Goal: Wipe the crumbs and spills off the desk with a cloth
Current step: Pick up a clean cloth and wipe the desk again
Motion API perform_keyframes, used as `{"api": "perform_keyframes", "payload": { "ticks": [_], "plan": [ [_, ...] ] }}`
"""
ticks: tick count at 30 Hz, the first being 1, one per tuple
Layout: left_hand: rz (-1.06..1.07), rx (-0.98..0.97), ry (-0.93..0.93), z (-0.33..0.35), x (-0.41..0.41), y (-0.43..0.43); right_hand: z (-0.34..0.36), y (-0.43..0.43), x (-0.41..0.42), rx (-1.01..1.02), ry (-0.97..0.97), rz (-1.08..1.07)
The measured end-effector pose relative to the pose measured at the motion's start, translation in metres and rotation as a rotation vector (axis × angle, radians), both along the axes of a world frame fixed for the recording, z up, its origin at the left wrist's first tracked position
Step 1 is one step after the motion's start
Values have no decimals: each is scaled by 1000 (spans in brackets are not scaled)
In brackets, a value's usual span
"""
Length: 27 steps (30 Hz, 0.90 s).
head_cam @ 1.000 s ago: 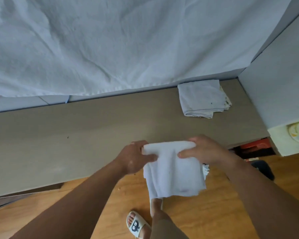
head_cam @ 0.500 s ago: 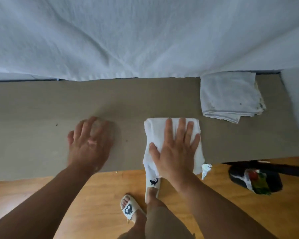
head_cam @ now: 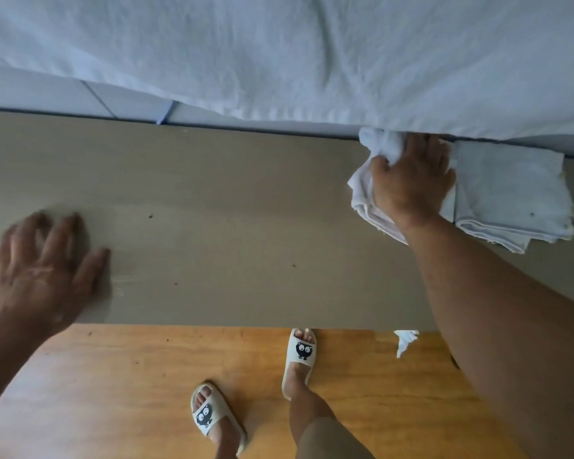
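Head view only: desk (head_cam: 229, 210) is seen from above, its tan top running left to right across the frame; white cloth (head_cam: 362, 193) is located at the desk's far right, against the back edge, just under the hem of a hanging white sheet (head_cam: 279, 54); the cloth is bunched at its far end and folded in layers at its near end; right hand (head_cam: 411, 180) is laid on top of it, thumb hooked round the bunched part, fingers curled over the cloth toward the back edge; fingertips are partly lost at the sheet hem, so a clamp rather than a flat press is probable, not certain; left hand (head_cam: 43, 270) is motion-blurred, fingers spread and straight, palm down on the desk top at far left near the front edge, nothing held, well apart from the cloth; second folded cloth (head_cam: 511, 200), greyer and stained along its right edge, is lying just beside the right hand; whether it touches the white cloth cannot be told; dark specks (head_cam: 150, 216) are scattered on the bare top between the hands; wooden floor (head_cam: 130, 385) is shown below the front edge; two feet in pale slippers (head_cam: 300, 352) with a dark cartoon face are planted there; white scrap (head_cam: 405, 341) is lying on the floor by the right forearm.
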<state>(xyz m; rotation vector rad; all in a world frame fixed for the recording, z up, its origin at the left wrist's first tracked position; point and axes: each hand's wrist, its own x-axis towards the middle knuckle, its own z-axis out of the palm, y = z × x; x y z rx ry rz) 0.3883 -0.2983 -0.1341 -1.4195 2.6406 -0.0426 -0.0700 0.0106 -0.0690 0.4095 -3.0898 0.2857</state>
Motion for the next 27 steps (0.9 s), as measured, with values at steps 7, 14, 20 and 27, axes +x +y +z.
{"api": "perform_keyframes", "payload": {
  "ticks": [7, 14, 20, 27],
  "plan": [
    [-7, 165, 172, 44, -28, 33, 3, -19, 140, 33, -17, 353],
    [-17, 155, 198, 55, -24, 29, 5, -36, 300, -92, -101, 656],
    [-257, 77, 202, 62, -3, -2, 1, 8, 229, -68, -60, 940],
    [-235, 87, 169, 61, -6, -13, 1, -17, 89, 0, -19, 280]
  ]
}}
